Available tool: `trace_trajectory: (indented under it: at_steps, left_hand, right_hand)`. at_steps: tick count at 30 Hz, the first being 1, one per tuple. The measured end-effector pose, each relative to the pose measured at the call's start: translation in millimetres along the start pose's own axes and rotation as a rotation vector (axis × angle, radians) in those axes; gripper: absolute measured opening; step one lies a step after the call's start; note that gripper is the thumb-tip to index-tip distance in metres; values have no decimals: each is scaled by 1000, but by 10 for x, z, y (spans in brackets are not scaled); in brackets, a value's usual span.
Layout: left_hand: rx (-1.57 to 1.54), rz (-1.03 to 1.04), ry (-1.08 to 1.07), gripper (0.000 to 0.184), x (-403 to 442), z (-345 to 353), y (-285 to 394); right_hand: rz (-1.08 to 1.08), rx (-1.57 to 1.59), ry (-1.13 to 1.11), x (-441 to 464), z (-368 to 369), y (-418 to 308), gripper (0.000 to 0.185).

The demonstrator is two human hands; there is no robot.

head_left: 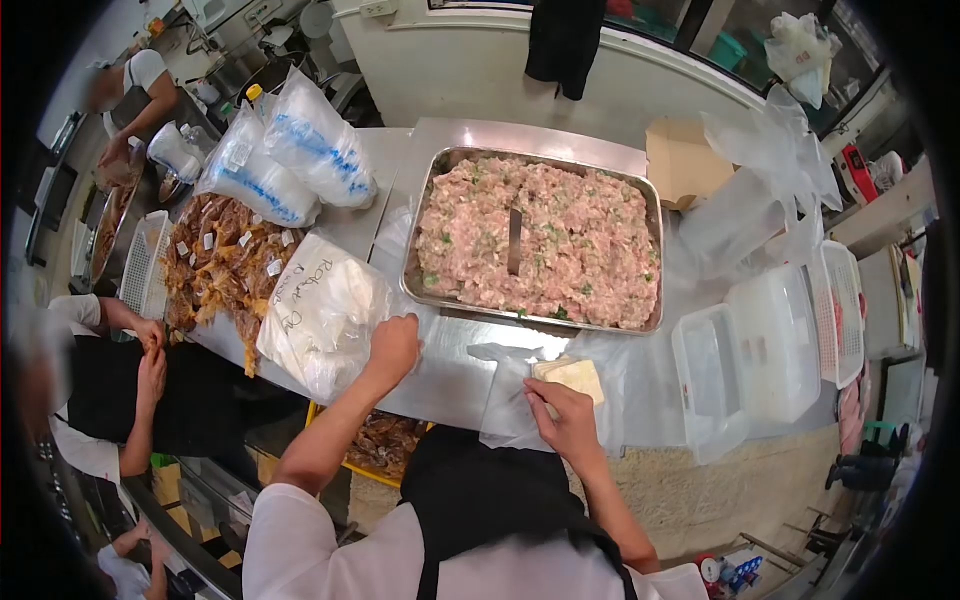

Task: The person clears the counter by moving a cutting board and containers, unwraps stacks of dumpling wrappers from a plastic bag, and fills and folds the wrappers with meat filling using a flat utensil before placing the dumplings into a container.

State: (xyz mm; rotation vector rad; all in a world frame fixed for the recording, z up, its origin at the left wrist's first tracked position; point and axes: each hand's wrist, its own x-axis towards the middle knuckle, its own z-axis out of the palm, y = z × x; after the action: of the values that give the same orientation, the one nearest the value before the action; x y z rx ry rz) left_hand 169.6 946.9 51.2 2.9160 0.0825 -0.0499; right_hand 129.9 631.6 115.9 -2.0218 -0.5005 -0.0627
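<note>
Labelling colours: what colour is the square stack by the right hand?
The square stack is pale yellow: head view.

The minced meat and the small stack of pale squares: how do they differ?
The minced meat is pink, lumpy and flecked with green; the stack is plain pale yellow and flat. The minced meat fills a wide metal tray; the stack, much smaller, lies on clear plastic. Both are on the metal table.

A metal table [455, 352] bears a tray [480, 311] (mince [585, 230] inside), clear boxes [772, 345] and a lettered bag [320, 318].
</note>
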Motion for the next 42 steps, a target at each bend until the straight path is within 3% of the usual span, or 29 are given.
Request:
trace_trajectory:
  at_steps: [4,8,12,15,17,21,24,28,30,33,37,40,42]
  left_hand:
    - [-59,-60,35,16,73,-146,-37]
    - [-191,-34,99,8,126,-312,-101]
    - [-281,-33,146,9,-42,-355,-60]
    - [-279,-114,86,21,-213,-490,107]
    - [-297,-23,87,30,-234,-332,17]
    - [-337,135,34,54,-360,-137,142]
    - [-217,46,15,54,-362,-16,268]
    - [-51,-52,82,50,-221,431,90]
    - [-13,-123,115,47,-153,513,96]
    - [-31,-183,64,47,-79,530,83]
    - [-10,-76,65,48,-135,480,20]
    - [-269,35,167,46,-290,24,423]
    - [-690,0,19,35,-299,11,526]
  right_hand:
    - [15,19,-7,44,-24,51,18]
    - [200,332,-132,220,435,104,14]
    - [12,38,-335,536,1433,357,23]
    - [-36,-117,-187,607,2105,452,24]
    - [363,245,-178,715,2405,604,25]
    - [415,376,-55,692,2182,737,23]
    - [398,316,-174,812,1730,688,22]
    - [288,159,-158,864,1444,718,27]
    - [184,98,-34,917,1294,709,29]
    - [248,98,-69,957,1072,704,29]
    - [273,155,-94,842,1026,694,29]
    - [484,390,-205,735,1127,729,31]
    - [495,481,-218,709,1262,729,32]
